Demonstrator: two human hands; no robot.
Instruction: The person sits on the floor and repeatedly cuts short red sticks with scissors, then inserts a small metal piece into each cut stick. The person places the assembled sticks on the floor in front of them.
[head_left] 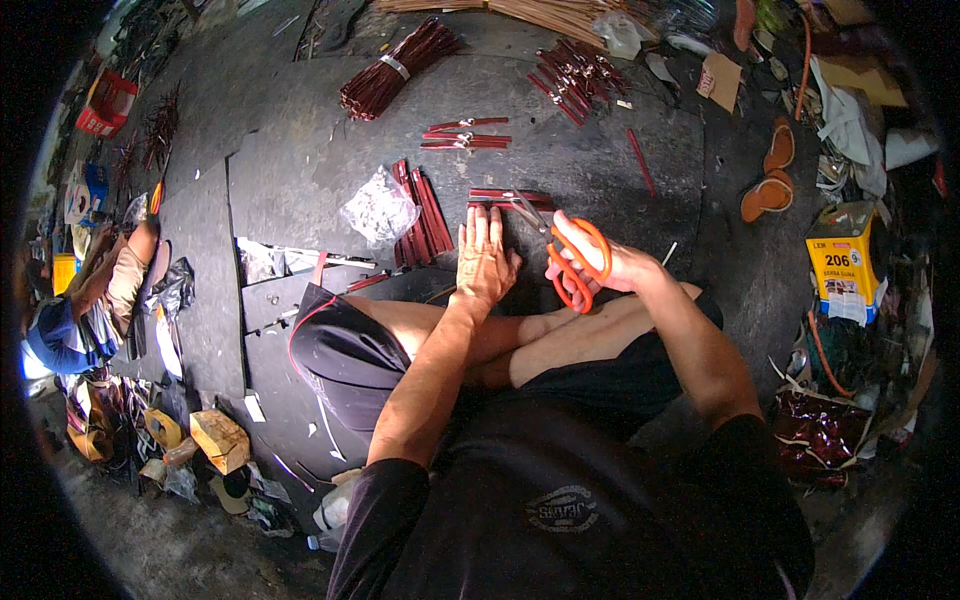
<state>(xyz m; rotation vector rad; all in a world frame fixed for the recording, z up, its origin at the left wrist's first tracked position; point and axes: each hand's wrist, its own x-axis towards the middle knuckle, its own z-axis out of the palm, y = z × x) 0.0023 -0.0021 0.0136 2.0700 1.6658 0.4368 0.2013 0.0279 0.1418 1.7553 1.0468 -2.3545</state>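
My left hand [485, 262] lies flat on the dark floor board, fingers stretched out. Its fingertips press on the near edge of some short, glossy dark red strips [496, 193] laid side to side. Orange-handled scissors [603, 254] are in my right hand [622, 266], with the blades pointing at the right end of those strips. Whether the blades touch them I cannot tell. Left of my left hand is a stack of similar red strips [430, 215], beside a clear plastic bag [380, 207] of small pieces. Farther off lie a few strips with shiny metal fittings [466, 141].
A banded bundle of red strips [385, 85] and a loose pile of fitted strips [580, 75] lie at the back. Orange sandals [768, 195] and a yellow can [838, 250] are on the right. Another person [75, 330] sits at the far left. Gaps split the board.
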